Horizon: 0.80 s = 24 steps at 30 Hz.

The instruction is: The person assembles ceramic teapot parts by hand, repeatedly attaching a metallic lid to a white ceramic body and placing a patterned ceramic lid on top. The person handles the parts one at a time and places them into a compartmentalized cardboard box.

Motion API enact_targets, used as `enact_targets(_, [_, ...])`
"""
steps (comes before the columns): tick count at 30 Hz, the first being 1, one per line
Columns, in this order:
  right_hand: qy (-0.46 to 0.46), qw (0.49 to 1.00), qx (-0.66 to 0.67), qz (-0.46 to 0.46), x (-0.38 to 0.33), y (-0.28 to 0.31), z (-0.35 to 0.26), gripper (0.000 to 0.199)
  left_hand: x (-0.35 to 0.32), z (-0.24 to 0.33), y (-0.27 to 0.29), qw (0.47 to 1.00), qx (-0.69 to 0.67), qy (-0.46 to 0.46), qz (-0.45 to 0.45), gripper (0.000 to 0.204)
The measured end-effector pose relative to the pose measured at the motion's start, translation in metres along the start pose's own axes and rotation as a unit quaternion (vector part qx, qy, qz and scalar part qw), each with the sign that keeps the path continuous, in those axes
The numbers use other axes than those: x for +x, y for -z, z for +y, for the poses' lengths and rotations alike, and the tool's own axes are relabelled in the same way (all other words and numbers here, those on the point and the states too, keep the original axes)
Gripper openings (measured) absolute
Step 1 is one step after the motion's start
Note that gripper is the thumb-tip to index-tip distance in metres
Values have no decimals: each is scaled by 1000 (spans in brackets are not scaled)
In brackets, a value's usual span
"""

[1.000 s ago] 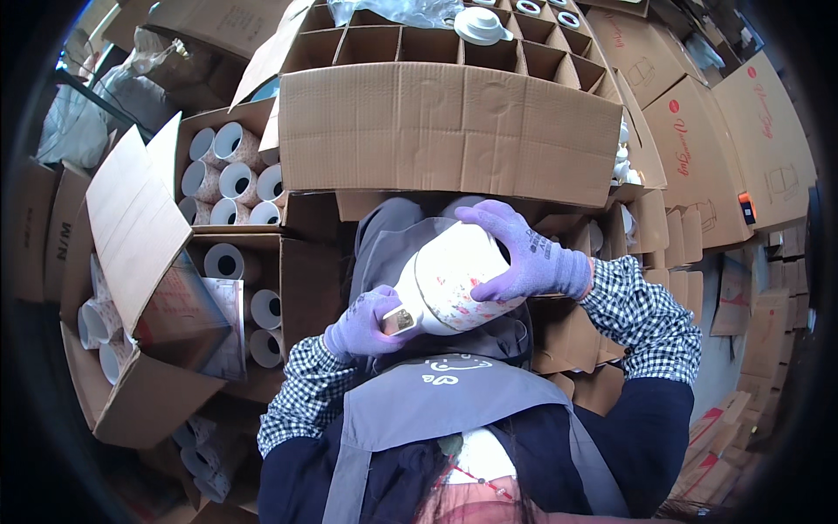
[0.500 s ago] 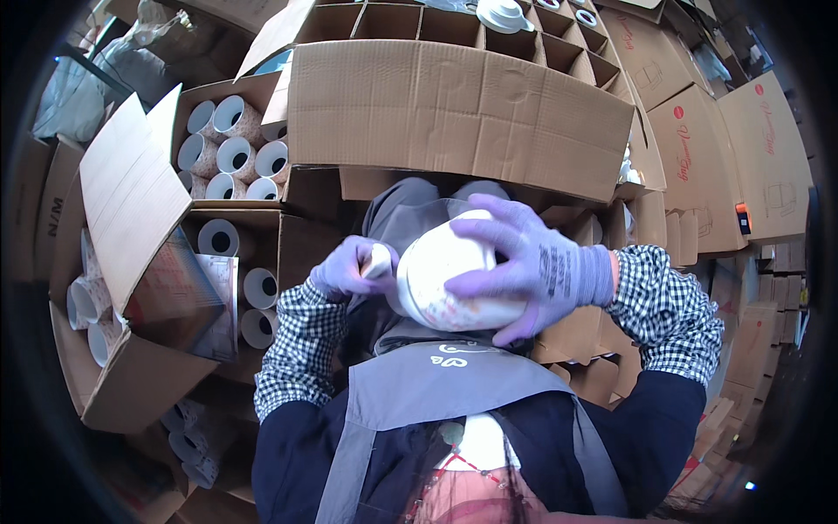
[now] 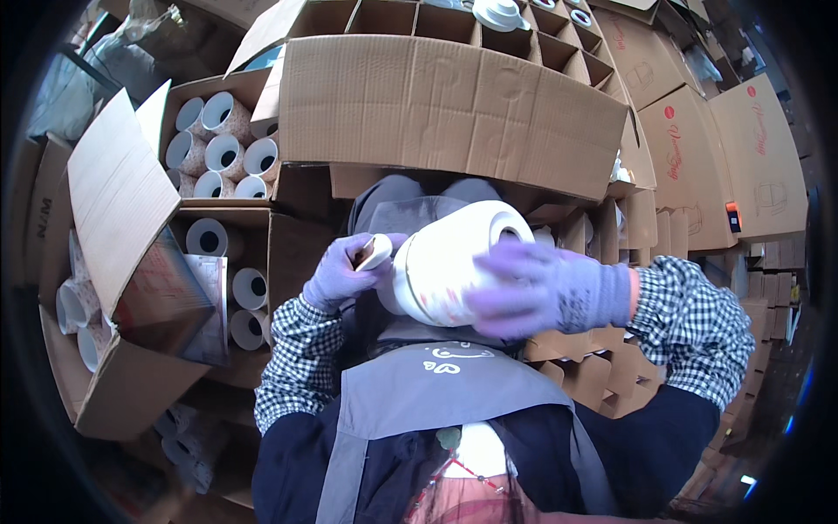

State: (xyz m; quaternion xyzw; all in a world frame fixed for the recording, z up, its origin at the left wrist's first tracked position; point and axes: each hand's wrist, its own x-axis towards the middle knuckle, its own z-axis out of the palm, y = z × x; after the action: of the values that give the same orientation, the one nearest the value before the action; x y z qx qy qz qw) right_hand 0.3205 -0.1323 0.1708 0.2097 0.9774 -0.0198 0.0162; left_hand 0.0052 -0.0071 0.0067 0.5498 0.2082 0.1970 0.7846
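Observation:
A white jug (image 3: pixel 436 278) with a faint floral print lies tilted over my lap. Its end with a round dark-centred opening points up and to the right. My left hand (image 3: pixel 342 272), in a lilac glove, is closed around the jug's white handle (image 3: pixel 376 253), whose brownish inner side shows. My right hand (image 3: pixel 529 288), gloved alike, overlaps the jug's right side below that opening. Motion smears its fingers, and I cannot tell whether they grip the jug or only brush it.
A divided cardboard box (image 3: pixel 454 113) stands ahead, a white lid-like part (image 3: pixel 501 14) on its dividers. Open boxes at left hold several patterned white cylinders (image 3: pixel 223 154). Flat cartons (image 3: pixel 685 162) stand at right; cardboard dividers (image 3: pixel 594 375) lie beside my right arm.
My right hand has shifted right and down along the jug, its fingers now blurred. The jug's round opening has come into view. My left hand keeps the handle, now turned to show its inside.

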Motion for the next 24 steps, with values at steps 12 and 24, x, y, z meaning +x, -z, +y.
enact_targets(12, [-41, 998, -37, -20, -19, 26, 2, 72, 9, -15, 10, 998, 58, -3, 15, 28])
enact_targets(24, [-436, 772, 438, 146, -24, -37, 21, 110, 15, -2, 1, 988, 135, 26, 66, 22])
